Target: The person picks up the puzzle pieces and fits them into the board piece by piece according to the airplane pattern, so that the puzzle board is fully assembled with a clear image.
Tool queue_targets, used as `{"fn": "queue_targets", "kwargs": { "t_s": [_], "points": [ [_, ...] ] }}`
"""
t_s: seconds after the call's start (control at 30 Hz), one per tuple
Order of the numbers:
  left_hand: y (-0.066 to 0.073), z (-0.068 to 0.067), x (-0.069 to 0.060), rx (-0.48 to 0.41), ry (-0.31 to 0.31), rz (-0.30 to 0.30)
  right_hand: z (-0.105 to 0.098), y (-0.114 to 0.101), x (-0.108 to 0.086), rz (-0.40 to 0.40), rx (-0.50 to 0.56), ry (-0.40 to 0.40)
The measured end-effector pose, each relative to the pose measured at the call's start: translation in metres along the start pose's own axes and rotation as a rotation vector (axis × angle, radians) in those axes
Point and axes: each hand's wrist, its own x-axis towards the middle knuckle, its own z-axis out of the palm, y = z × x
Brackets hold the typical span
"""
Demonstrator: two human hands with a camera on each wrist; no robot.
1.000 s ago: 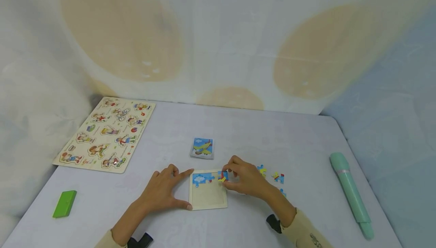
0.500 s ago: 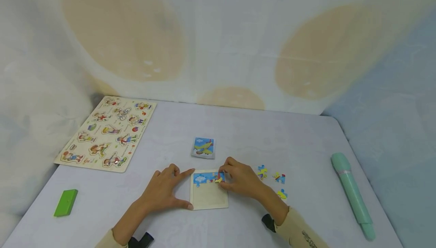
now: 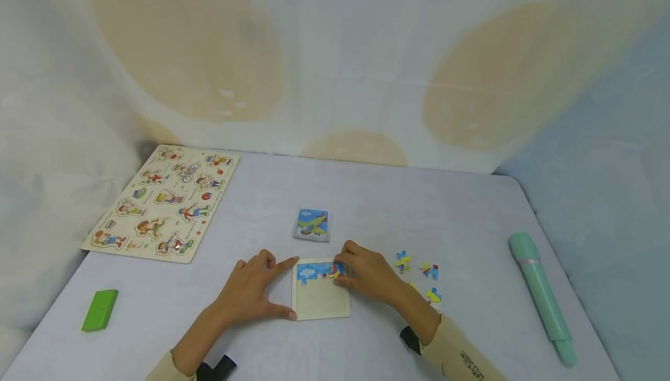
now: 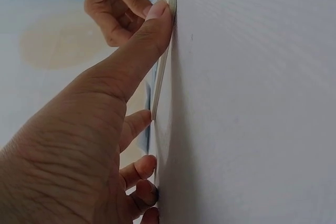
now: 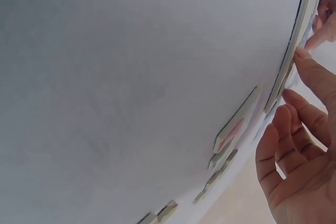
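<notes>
A small square wooden puzzle tray (image 3: pixel 321 302) lies flat, with blue sky-and-cloud jigsaw pieces (image 3: pixel 307 273) along its far side. My left hand (image 3: pixel 253 291) touches the tray's left edge, thumb at the near corner and straight index finger at the far one. In the left wrist view the thumb (image 4: pixel 152 27) presses on the tray's rim. At the far right corner of the tray my right hand (image 3: pixel 369 273) pinches a blue, red and yellow jigsaw piece (image 3: pixel 333 273) between thumb and fingers; the fingers partly cover it. The right wrist view does not show this piece clearly.
Several loose jigsaw pieces (image 3: pixel 430 270) lie right of the right hand. Beyond the tray is a square yellow-airplane picture (image 3: pixel 312 225). A large picture board (image 3: pixel 162 203) lies far left, a green block (image 3: pixel 99 310) near left, and a mint-green tube (image 3: pixel 542 299) at right.
My right hand has moved slightly left with the jigsaw piece, from over the tray's right rim to inside its far right corner. The left hand stays in place.
</notes>
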Motion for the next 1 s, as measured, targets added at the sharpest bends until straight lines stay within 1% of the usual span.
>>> {"fn": "queue_targets", "kwargs": {
  "t_s": [0.23,0.47,0.6,0.87,1.0],
  "points": [
    [0.000,-0.001,0.000,-0.010,0.007,-0.004,-0.001,-0.002,0.002,-0.015,-0.005,0.018],
    [0.001,-0.002,0.001,-0.024,-0.003,-0.009,-0.004,-0.004,0.000,0.023,-0.022,0.013],
    [0.002,-0.002,0.001,-0.028,-0.011,-0.014,-0.007,-0.004,-0.004,0.012,-0.036,-0.011],
    [0.002,-0.002,0.000,-0.018,-0.006,-0.016,-0.006,-0.003,-0.016,-0.043,-0.123,-0.070],
    [0.001,-0.001,0.000,-0.014,-0.001,-0.015,-0.005,-0.002,-0.018,-0.042,-0.142,-0.089]
  ]
}}
